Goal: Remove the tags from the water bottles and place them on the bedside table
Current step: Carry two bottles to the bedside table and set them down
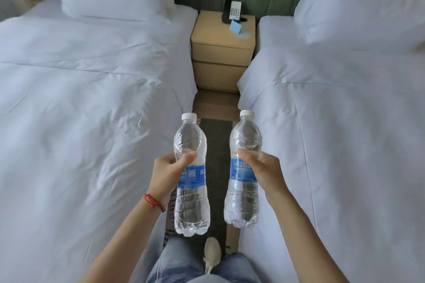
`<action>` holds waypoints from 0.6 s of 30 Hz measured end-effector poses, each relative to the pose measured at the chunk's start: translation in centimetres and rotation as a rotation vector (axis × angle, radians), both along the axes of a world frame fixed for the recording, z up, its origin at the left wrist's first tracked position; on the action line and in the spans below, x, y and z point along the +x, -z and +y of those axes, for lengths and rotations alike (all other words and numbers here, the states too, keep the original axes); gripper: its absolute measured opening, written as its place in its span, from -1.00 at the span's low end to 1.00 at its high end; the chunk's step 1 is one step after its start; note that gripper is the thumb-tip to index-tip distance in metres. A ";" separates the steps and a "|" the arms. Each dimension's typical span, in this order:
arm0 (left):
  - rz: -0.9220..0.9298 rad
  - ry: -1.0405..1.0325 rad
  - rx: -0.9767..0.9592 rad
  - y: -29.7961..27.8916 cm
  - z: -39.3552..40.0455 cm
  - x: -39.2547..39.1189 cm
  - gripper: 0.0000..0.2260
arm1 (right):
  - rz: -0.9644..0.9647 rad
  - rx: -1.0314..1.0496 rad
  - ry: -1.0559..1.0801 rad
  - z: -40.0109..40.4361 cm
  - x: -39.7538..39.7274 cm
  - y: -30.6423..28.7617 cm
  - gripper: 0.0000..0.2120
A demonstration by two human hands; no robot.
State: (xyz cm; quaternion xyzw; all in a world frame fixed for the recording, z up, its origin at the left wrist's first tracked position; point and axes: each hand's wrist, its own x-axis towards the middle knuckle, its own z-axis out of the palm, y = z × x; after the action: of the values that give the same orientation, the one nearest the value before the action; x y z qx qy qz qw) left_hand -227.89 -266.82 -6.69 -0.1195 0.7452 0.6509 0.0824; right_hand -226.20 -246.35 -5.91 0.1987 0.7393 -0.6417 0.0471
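I stand in the aisle between two beds with an upright clear water bottle in each hand. My left hand (169,172) grips the left bottle (190,204) around its middle, just above its blue label. My right hand (262,167) grips the right bottle (243,200) the same way, thumb across the top of its blue label. Both bottles have white caps and look full. The beige bedside table (220,37) stands ahead at the far end of the aisle, well beyond the bottles.
A black and white phone (232,10) and blue cards (238,28) sit on the bedside table's top. White beds flank the aisle: left bed (80,99), right bed (345,110). A dark rug (216,145) runs along the floor. My jeans and a shoe show below.
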 end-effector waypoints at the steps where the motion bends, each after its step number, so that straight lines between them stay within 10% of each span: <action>1: 0.010 0.009 0.007 -0.2 0.3 -1.8 -0.85 | 0.000 0.004 0.006 0.3 -1.7 -0.2 -0.85; 18: 0.114 0.134 0.016 -0.7 0.8 -38.7 -0.88 | 0.030 -0.004 0.173 0.7 -35.3 -0.6 -0.87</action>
State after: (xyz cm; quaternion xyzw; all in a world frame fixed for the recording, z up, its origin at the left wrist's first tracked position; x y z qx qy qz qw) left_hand -266.64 -266.01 -5.95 -0.0315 0.7497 0.6557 0.0840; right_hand -261.45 -245.62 -5.36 0.2520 0.7189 -0.6476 -0.0194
